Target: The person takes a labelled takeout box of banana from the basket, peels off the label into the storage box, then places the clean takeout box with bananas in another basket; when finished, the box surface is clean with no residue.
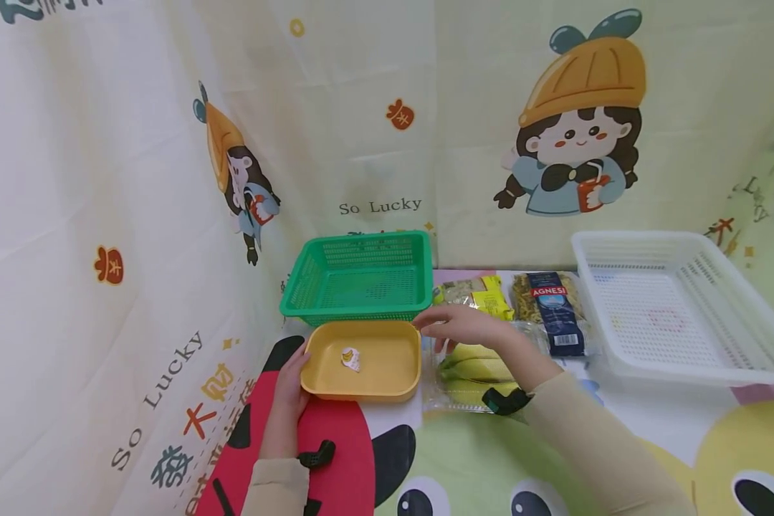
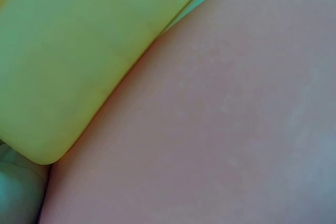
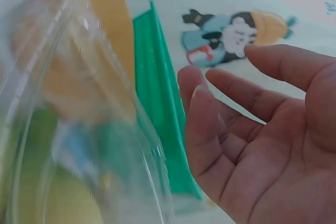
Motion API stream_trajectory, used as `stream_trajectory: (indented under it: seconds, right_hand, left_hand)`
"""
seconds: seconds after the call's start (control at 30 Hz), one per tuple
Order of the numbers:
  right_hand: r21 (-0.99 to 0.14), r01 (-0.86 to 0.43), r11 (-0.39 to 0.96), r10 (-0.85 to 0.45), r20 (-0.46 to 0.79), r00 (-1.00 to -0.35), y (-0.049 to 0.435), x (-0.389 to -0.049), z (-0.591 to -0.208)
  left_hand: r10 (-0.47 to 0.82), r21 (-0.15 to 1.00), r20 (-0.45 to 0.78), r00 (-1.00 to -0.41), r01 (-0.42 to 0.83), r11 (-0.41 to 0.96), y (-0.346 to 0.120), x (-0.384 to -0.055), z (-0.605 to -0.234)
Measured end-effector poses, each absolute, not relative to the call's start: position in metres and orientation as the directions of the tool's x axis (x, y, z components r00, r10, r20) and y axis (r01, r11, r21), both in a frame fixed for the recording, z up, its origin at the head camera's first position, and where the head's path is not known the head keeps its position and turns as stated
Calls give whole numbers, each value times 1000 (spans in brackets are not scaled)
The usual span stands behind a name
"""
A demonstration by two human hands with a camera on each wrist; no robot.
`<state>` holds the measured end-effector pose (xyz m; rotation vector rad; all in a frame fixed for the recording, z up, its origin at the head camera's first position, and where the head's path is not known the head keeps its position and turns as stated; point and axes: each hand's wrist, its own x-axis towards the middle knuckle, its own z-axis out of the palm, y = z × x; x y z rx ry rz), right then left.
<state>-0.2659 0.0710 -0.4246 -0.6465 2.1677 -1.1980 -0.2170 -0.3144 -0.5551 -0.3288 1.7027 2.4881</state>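
Note:
A yellow tray (image 1: 387, 358) with rounded corners stands in front of the green basket (image 1: 355, 312). A small white sticker with a banana picture (image 1: 350, 359) is on its floor. At the tray's left side my left hand (image 1: 289, 383) holds the wall and rim; its palm lies close along the wall in the left wrist view. My right hand (image 1: 467, 326) hovers by the tray's right rim, fingers loosely bent and holding nothing. Below it is a clear plastic box (image 1: 435, 398) with green-yellow bananas (image 1: 477, 365), partly hidden by the hand and forearm.
Behind the right hand lie a yellow-and-clear food bag (image 1: 490, 297) and a dark-blue-labelled AGNESI pasta bag (image 1: 557, 315). A large white basket (image 1: 690, 369) stands at the right. A printed cloth (image 1: 335, 107) hangs behind and at the left.

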Motion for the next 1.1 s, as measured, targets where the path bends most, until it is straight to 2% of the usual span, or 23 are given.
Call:
stream_trajectory:
  seconds: [0.17, 0.4, 0.6, 0.9, 1.0, 1.1]
  right_hand:
    - [-875, -149, 460, -639, -210, -739, 113, -253, -421]
    - [-868, -125, 480, -553, -188, -812, 164, -232, -422]
    - [-857, -100, 506, -477, -181, -860, 195, -217, -426]
    - [-873, -57, 485, -415, -172, -893, 233, -203, -441]
    - [-892, -57, 449, -413, -151, -898, 242, -199, -447]
    - [-906, -76, 415, -417, -116, -902, 249, -194, -451]
  left_hand:
    - [-16, 901, -229, -973, -206, -382, -316, -216, -557]
    - [12, 879, -225, -974, -208, -430, -317, -214, -551]
    - [6, 864, -250, -968, -226, -450, -318, -210, -541]
    - [-11, 866, -255, -967, -224, -447, -319, -211, -543]
    - [-58, 908, -252, -966, -215, -359, -321, -213, -543]
    - [-193, 970, -215, -957, -186, -157, -324, -210, -538]
